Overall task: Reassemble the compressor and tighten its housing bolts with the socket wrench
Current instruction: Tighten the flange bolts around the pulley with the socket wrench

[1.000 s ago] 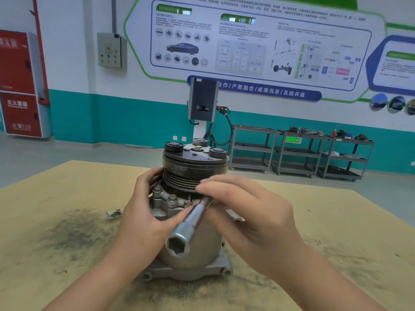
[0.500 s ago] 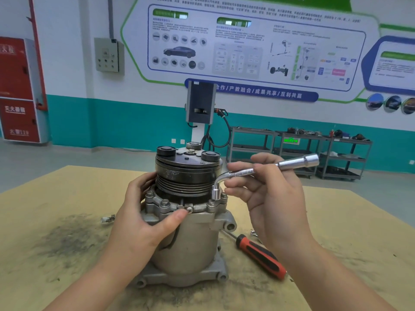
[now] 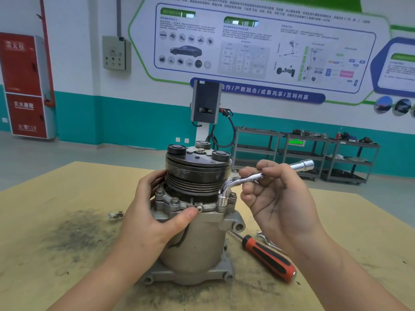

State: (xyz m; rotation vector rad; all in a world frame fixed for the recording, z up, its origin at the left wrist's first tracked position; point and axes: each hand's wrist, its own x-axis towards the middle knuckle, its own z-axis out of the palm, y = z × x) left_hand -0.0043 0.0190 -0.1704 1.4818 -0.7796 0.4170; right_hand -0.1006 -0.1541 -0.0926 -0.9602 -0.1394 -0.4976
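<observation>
- While the compressor [image 3: 197, 239] stands upright on its base near the middle of the wooden table [image 3: 350, 221], both hands are on or beside it.
- The left hand [image 3: 152, 223] wraps the left side of the housing, its thumb pressed along the front flange just below the pulley [image 3: 197, 176], the other fingers curled round the far side.
- The right hand [image 3: 280, 198] grips the long arm of the L-shaped socket wrench [image 3: 247, 178], fingers folded over the shaft.
- The wrench's short end points straight down and is seated over a bolt on the right of the flange; its open socket end sticks out past the knuckles toward the upper right.
- Two more housing bolts [image 3: 174, 201] show on the left of the flange, heads up.
- A screwdriver [image 3: 269, 258] with a red and black handle lies on the table to the right of the compressor's base, its tip toward the housing.
- Just beyond it a small shiny metal tool [image 3: 265, 240] lies partly hidden by the right wrist.
- A small metal part [image 3: 115, 214] lies on the table left of the compressor, beside dark, grimy smudges.
</observation>
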